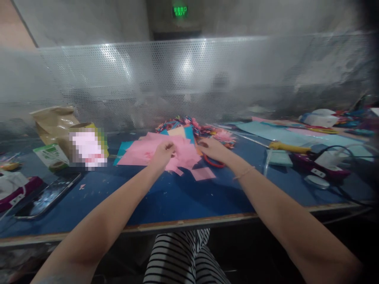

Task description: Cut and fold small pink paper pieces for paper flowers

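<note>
Pink paper sheets and cut pieces lie in a loose heap on the blue tabletop. Over the heap, my left hand has its fingers curled together in a pinch; whatever is between them is too small to make out. My right hand is at the heap's right edge with its fingers bent inward, their tips partly hidden. Just below that hand a red loop shows, its kind unclear. A separate pink paper piece lies nearer the front. Blue sheets show beneath the pink ones.
Behind the paper is a pile of multicoloured scraps. To the left are a phone, a brown paper bag and a green-and-white box. At right are a yellow-handled tool, light blue sheets and a purple power strip.
</note>
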Tool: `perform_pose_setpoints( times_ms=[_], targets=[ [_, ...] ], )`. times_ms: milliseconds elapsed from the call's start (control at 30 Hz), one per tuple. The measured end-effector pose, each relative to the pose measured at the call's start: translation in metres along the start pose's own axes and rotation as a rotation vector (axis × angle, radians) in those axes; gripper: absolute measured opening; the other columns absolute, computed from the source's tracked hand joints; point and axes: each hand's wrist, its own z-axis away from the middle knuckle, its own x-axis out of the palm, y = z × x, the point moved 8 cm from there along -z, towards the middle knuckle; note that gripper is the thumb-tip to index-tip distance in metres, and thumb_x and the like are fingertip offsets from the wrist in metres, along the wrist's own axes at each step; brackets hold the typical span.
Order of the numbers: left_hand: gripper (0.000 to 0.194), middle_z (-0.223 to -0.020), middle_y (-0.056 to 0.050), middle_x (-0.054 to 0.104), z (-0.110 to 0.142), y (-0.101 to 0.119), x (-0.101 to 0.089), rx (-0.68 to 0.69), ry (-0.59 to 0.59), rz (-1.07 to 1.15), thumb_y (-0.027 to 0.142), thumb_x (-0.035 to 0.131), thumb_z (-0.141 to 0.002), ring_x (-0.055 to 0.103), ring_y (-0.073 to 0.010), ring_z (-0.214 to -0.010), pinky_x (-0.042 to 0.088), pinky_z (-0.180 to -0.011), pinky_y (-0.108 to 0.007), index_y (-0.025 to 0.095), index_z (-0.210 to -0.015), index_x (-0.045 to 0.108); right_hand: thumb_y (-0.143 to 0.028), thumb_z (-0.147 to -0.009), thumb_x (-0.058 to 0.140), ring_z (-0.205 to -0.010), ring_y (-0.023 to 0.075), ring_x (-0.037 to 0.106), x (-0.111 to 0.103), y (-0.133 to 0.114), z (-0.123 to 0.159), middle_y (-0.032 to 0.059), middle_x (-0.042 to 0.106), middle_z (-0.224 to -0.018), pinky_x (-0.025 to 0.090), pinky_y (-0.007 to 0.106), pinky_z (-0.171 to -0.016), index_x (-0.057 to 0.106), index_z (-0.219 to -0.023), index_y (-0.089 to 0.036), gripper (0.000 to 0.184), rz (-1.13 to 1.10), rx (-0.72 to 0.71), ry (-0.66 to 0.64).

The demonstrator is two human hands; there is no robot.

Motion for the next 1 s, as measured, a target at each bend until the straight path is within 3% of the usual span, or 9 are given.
perform_pose_setpoints(
  times_ms=[100, 200, 433, 667, 833, 1000],
  targets=[
    [0.013, -0.058, 0.002, 0.051, 0.003, -0.002, 0.001, -0.02, 0.005, 0.009, 0.023, 0.058, -0.057, 0.049, -0.007, -0.053, 0.037, -0.047, -0.018, 0.015, -0.065, 0.052, -0.032, -0.074, 0.047, -0.079, 0.015, 0.055, 0.014, -0.027, 0.004, 0.0066, 0.061, -0.088, 0.044, 0.026, -0.068, 0.058, -0.085, -0.014, 0.024, -0.285, -0.022, -0.076],
    [0.017, -0.059, 0.002, 0.052, 0.007, -0.003, 0.005, -0.042, -0.017, 0.031, 0.023, 0.06, -0.056, 0.049, -0.0063, -0.052, 0.039, -0.048, -0.019, 0.015, -0.068, 0.051, -0.028, -0.075, 0.046, -0.073, 0.0112, 0.056, 0.026, -0.039, 0.01, 0.0062, 0.061, -0.081, 0.045, 0.021, -0.06, 0.057, -0.082, -0.013, 0.02, -0.54, 0.103, -0.126],
    [0.02, -0.054, 0.002, 0.053, 0.012, 0.003, 0.01, -0.01, -0.042, 0.047, 0.02, 0.063, -0.055, 0.051, -0.0069, -0.048, 0.044, -0.053, -0.024, 0.014, -0.063, 0.046, -0.022, -0.069, 0.052, -0.06, 0.0088, 0.056, 0.023, -0.052, 0.017, 0.0039, 0.06, -0.063, 0.046, 0.018, -0.054, 0.055, -0.061, -0.012, 0.012, -0.529, 0.128, -0.112],
    [0.023, -0.063, -0.001, 0.056, 0.022, 0.007, 0.023, -0.104, -0.122, 0.113, 0.03, 0.061, -0.06, 0.057, -0.0117, -0.06, 0.047, -0.061, -0.03, 0.013, -0.069, 0.048, -0.024, -0.059, 0.062, -0.048, 0.0073, 0.052, 0.022, -0.047, 0.015, -0.0023, 0.051, -0.05, 0.047, 0.019, -0.047, 0.044, -0.053, -0.014, 0.021, -0.5, 0.143, -0.058],
    [0.021, -0.064, 0.001, 0.054, 0.022, 0.008, 0.024, -0.093, -0.174, 0.097, 0.019, 0.063, -0.055, 0.056, -0.01, -0.059, 0.048, -0.061, -0.029, 0.013, -0.07, 0.05, -0.022, -0.058, 0.062, -0.049, 0.0078, 0.054, 0.024, -0.049, 0.015, -0.0044, 0.048, -0.05, 0.049, 0.022, -0.052, 0.041, -0.054, -0.015, 0.022, -0.569, 0.118, -0.076],
    [0.019, -0.065, 0.002, 0.052, 0.018, 0.004, 0.017, -0.122, -0.12, 0.112, 0.007, 0.058, -0.051, 0.053, -0.0075, -0.058, 0.047, -0.058, -0.026, 0.014, -0.067, 0.051, -0.018, -0.062, 0.058, -0.051, 0.0075, 0.055, 0.025, -0.044, 0.014, -0.0037, 0.048, -0.057, 0.051, 0.023, -0.055, 0.044, -0.062, -0.014, 0.015, -0.63, 0.139, -0.045]
  ],
)
